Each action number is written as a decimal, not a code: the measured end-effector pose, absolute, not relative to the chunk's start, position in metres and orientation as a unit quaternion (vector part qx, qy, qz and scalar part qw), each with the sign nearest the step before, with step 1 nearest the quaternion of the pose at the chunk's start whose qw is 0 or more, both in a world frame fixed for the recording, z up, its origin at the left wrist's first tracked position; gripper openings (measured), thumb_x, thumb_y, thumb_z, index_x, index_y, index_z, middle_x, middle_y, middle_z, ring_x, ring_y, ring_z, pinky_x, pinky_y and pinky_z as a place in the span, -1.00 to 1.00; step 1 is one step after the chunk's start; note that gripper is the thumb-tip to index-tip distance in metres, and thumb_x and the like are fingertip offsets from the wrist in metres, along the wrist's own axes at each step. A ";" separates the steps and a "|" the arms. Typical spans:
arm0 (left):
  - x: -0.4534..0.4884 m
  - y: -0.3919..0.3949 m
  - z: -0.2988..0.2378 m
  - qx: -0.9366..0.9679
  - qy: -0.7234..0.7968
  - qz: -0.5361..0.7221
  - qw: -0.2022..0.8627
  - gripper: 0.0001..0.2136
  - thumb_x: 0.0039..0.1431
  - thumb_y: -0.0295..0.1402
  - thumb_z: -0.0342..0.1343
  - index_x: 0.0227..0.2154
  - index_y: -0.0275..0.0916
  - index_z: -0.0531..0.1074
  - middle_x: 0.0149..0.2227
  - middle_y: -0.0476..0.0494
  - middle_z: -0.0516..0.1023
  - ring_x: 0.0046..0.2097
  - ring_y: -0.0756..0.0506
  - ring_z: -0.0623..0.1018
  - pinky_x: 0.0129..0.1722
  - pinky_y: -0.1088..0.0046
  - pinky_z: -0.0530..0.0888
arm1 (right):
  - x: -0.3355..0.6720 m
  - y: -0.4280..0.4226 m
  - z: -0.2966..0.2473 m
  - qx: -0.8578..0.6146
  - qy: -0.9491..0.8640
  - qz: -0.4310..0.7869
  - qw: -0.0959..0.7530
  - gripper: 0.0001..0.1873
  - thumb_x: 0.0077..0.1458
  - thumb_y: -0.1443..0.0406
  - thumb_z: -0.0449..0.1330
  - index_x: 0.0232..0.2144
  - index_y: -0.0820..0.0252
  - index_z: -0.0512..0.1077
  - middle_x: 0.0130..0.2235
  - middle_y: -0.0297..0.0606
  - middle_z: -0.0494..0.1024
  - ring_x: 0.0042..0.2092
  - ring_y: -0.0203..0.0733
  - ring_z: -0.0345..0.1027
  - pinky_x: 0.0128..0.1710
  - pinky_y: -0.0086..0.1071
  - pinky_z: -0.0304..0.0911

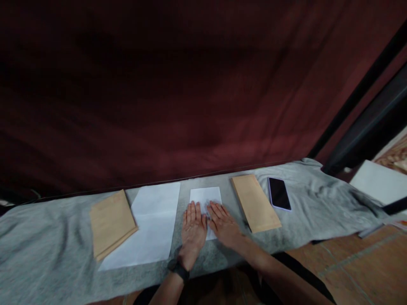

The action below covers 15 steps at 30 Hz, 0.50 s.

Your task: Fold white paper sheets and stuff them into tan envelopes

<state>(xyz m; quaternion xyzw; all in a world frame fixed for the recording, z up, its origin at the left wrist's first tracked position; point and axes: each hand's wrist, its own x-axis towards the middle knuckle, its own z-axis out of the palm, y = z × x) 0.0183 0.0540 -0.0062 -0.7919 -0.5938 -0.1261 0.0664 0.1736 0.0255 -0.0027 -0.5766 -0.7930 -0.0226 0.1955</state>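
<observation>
A folded white sheet of paper (205, 194) lies flat on the grey cloth in front of me. My left hand (193, 227) rests palm down on its left part, fingers stretched forward, with a dark watch on the wrist. Beside it, my right hand (223, 224) lies flat over the right part, fingers pointing forward and left. The thumbs are close together over the paper. Both palms hide much of the sheet's near half. To the left is a larger white paper (155, 231) with a crease across it, partly under brown envelopes (112, 222).
A stack of brown envelopes (256, 203) lies right of my hands, with a phone (280, 193) beyond it. Grey cloth (321, 207) covers the narrow surface. A dark red curtain (190, 106) hangs behind. At far right are dark poles (369, 114) and a white panel (381, 182).
</observation>
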 end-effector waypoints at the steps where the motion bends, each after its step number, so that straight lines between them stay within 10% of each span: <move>1: 0.017 0.054 -0.006 -0.796 -0.589 -0.125 0.068 -0.48 0.36 -0.36 -0.24 0.33 -0.42 0.14 0.37 -0.38 0.16 0.42 -0.24 0.09 0.33 0.08 0.18 | 0.171 0.020 -0.006 -0.568 -0.799 -0.019 0.194 -0.46 0.39 0.22 -0.08 0.34 0.25 0.14 0.39 -0.13 0.11 0.39 -0.10 -0.01 0.37 -0.10 -0.01; 15: 0.066 0.103 0.016 -0.900 -0.409 -0.119 -0.097 -0.54 0.43 -0.29 -0.29 0.25 -0.21 0.30 0.34 -0.15 0.27 0.39 -0.10 0.18 0.35 0.13 0.18 | 0.167 0.016 -0.004 -0.563 -0.806 0.027 0.183 -0.44 0.38 0.17 -0.02 0.33 0.27 0.18 0.32 -0.05 0.26 0.37 -0.01 0.04 0.37 -0.01 -0.03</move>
